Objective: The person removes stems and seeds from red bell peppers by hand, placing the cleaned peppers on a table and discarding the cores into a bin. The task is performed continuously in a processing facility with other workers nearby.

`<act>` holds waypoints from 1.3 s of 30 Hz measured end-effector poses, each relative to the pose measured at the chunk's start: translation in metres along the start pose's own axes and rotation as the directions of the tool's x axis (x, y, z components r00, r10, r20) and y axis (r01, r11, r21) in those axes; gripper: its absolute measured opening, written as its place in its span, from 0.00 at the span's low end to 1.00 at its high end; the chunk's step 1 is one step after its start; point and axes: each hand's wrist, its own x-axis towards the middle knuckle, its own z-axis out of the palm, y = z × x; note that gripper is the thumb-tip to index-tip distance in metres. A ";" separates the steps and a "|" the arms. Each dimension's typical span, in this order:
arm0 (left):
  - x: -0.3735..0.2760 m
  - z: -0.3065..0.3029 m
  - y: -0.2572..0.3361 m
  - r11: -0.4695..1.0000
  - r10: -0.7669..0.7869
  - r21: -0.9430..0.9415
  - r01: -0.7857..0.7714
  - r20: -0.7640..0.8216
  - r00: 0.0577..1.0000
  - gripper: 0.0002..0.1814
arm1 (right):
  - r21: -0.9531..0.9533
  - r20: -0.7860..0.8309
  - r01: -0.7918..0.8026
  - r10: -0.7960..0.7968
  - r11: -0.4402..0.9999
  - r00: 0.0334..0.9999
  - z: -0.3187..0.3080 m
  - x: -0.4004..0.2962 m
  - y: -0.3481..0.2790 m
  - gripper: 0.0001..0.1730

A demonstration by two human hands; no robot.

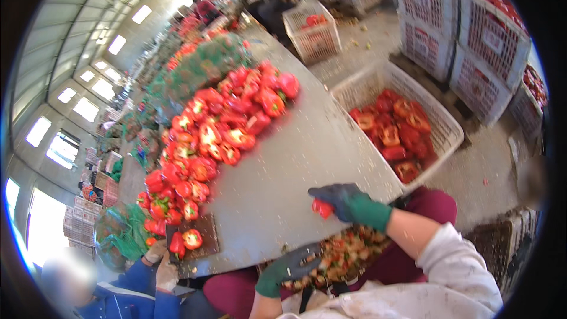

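Note:
My right hand, in a green glove with a dark coated palm, grips a piece of red bell pepper just above the near right part of the metal table. Below the table's edge, my left hand in a matching glove hangs over a container of pepper cores and scraps; its fingers are slightly bent, and whether it holds anything cannot be told. A long heap of cut red peppers runs along the table's left side. Pepper seeds are scattered over the tabletop.
A white plastic crate with red pepper pieces stands right of the table. Stacked crates stand beyond it. At lower left a co-worker's gloved hands are beside a dark board with peppers. Green mesh sacks lie behind the heap; another person bends over farther back.

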 end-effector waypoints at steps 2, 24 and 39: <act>0.009 0.000 0.003 0.999 -0.040 0.010 0.041 -0.062 0.997 0.24 | 0.119 -0.036 -0.148 0.153 0.982 0.988 0.027 -0.026 0.025 0.30; 0.060 0.023 0.037 0.974 0.211 0.170 -0.152 -0.420 0.883 0.14 | 0.981 0.012 0.026 0.193 -0.194 0.981 -0.052 0.003 -0.034 0.43; 0.121 0.002 0.071 0.935 -0.021 -0.253 -0.251 -0.742 0.670 0.13 | 0.843 -0.027 -0.079 0.188 0.533 0.982 -0.024 -0.005 -0.043 0.37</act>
